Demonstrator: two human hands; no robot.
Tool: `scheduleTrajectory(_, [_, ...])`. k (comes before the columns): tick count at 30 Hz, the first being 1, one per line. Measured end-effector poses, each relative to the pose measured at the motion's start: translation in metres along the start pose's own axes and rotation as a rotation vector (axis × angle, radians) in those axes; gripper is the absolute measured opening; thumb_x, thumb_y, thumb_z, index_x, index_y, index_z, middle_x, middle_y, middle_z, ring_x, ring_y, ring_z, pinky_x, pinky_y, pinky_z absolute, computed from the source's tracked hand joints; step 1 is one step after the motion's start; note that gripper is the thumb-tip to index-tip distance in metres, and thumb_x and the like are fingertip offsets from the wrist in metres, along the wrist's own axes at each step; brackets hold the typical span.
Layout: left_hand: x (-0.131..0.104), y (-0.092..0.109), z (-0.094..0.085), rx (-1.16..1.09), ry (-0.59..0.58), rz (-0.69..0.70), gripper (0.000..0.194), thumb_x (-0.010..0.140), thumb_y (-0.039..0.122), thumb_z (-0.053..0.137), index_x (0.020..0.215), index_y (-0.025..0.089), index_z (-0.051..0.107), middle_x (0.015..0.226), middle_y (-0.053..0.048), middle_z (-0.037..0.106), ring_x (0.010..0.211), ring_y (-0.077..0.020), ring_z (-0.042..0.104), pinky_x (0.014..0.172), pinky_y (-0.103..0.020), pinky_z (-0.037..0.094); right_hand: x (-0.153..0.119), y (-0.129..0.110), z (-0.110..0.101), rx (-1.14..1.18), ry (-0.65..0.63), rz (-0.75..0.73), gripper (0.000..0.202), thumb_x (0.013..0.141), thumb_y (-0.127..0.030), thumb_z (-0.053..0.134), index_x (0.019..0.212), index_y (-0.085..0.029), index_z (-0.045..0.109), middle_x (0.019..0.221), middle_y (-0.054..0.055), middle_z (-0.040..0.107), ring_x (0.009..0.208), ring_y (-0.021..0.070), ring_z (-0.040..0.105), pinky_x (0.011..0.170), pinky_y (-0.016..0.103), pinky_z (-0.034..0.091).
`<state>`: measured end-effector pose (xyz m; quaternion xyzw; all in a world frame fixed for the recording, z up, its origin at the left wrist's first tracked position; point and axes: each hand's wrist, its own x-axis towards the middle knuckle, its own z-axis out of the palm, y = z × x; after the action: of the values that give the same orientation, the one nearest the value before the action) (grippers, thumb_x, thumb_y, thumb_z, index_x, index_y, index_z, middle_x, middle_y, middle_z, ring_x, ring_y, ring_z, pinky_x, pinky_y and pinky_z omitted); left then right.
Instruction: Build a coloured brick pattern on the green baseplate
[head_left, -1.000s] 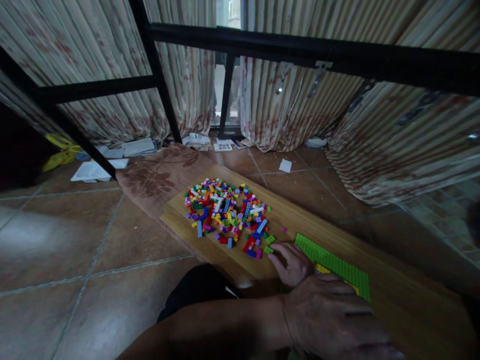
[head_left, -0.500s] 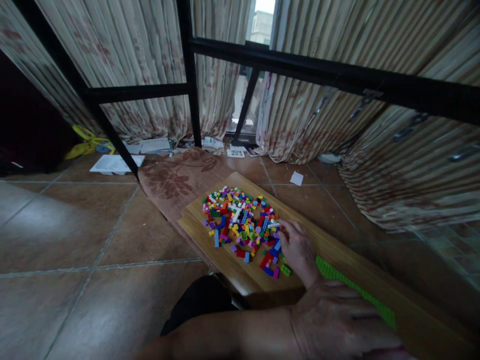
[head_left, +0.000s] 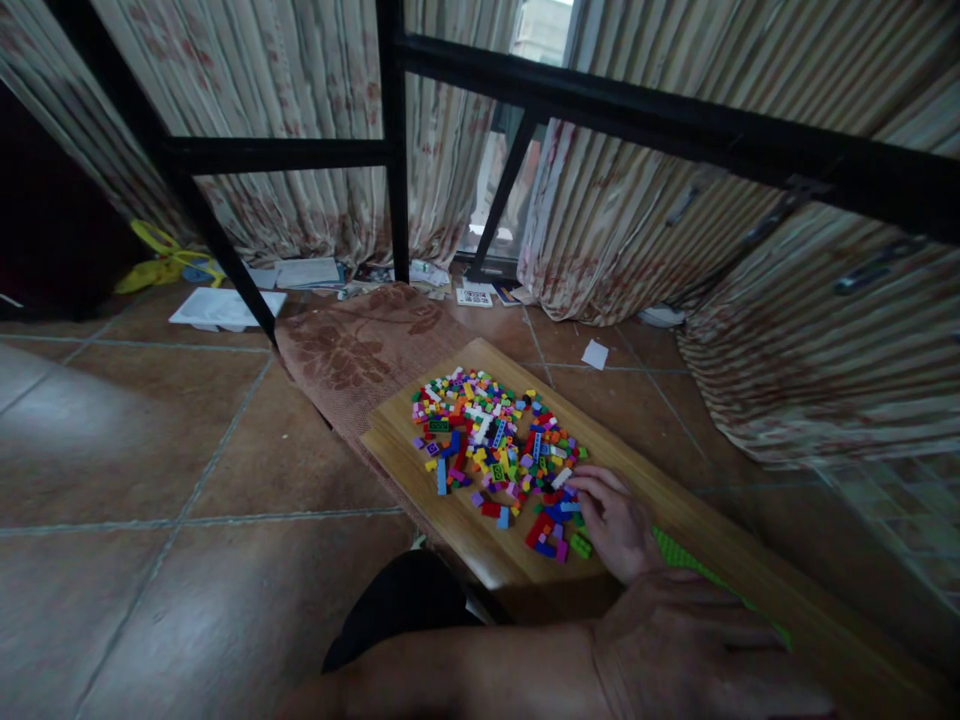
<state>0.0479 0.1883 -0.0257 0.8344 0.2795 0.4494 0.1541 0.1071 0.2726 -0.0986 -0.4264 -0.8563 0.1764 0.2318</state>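
A heap of small colourful toy building bricks (head_left: pixel 502 465) lies spread over a wooden board. From the right, my right hand (head_left: pixel 616 522) reaches to the heap's edge. Its thumb and fingers close together at the end of a white brick (head_left: pixel 562 478). Nearer to me, my left hand (head_left: pixel 701 645) stretches across with its back up and fingers extended, overlapping my right wrist. Its fingertips are dim and blurred. Partly covered by it is a green studded baseplate (head_left: pixel 686 555) on the board. A lime green brick (head_left: pixel 580 545) sits just left of my right hand.
The wooden board (head_left: pixel 667 470) rests partly over a brown patterned cloth (head_left: pixel 352 350). A black metal frame (head_left: pixel 397 150) stands behind, before striped curtains (head_left: pixel 600 230). On the tiled floor are a white tray (head_left: pixel 225 308) and a paper scrap (head_left: pixel 595 354). My dark-clothed knee (head_left: pixel 405 610) is below.
My right hand has drawn back slightly right and toward me, with a white brick at its fingertips. My left hand stays nearly in place. The camera view has shifted a little.
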Motion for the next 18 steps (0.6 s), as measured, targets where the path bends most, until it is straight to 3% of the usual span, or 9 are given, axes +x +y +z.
scheduleTrajectory(4, [0.002, 0.0, -0.006, -0.012, -0.026, 0.049, 0.044, 0.091, 0.045, 0.05, 0.054, 0.025, 0.062, 0.075, -0.001, 0.071, 0.078, -0.0134, 0.068, 0.071, -0.026, 0.056, 0.011, -0.029, 0.003, 0.033, -0.012, -0.078, 0.022, 0.09, -0.025, 0.049, 0.097, -0.023, 0.07, 0.109, 0.008, 0.066, 0.102, 0.0237, 0.061, 0.091, 0.041, 0.05])
scheduleTrajectory(9, [-0.001, 0.001, -0.011, -0.001, 0.017, 0.04, 0.044, 0.092, 0.044, 0.049, 0.057, 0.022, 0.065, 0.076, 0.001, 0.071, 0.081, -0.0136, 0.069, 0.072, -0.025, 0.056, 0.026, -0.069, 0.028, -0.011, -0.066, -0.238, 0.021, 0.088, -0.027, 0.059, 0.106, -0.019, 0.067, 0.105, 0.009, 0.063, 0.1, 0.0245, 0.058, 0.089, 0.041, 0.05])
scheduleTrajectory(13, [-0.003, 0.002, -0.012, 0.024, 0.048, 0.011, 0.041, 0.092, 0.044, 0.049, 0.063, 0.023, 0.068, 0.078, 0.002, 0.072, 0.078, -0.0134, 0.069, 0.07, -0.026, 0.056, 0.024, -0.073, 0.036, -0.089, -0.054, -0.255, 0.015, 0.088, -0.02, 0.058, 0.097, -0.018, 0.069, 0.099, 0.009, 0.061, 0.095, 0.024, 0.057, 0.085, 0.039, 0.049])
scheduleTrajectory(18, [-0.005, -0.006, -0.002, 0.027, 0.021, 0.078, 0.03, 0.087, 0.047, 0.056, 0.072, 0.025, 0.071, 0.074, 0.003, 0.071, 0.072, -0.0132, 0.068, 0.057, -0.025, 0.053, 0.019, -0.068, 0.022, -0.136, -0.065, -0.244, 0.017, 0.088, -0.011, 0.053, 0.085, -0.019, 0.068, 0.095, 0.008, 0.063, 0.093, 0.0228, 0.056, 0.083, 0.037, 0.048])
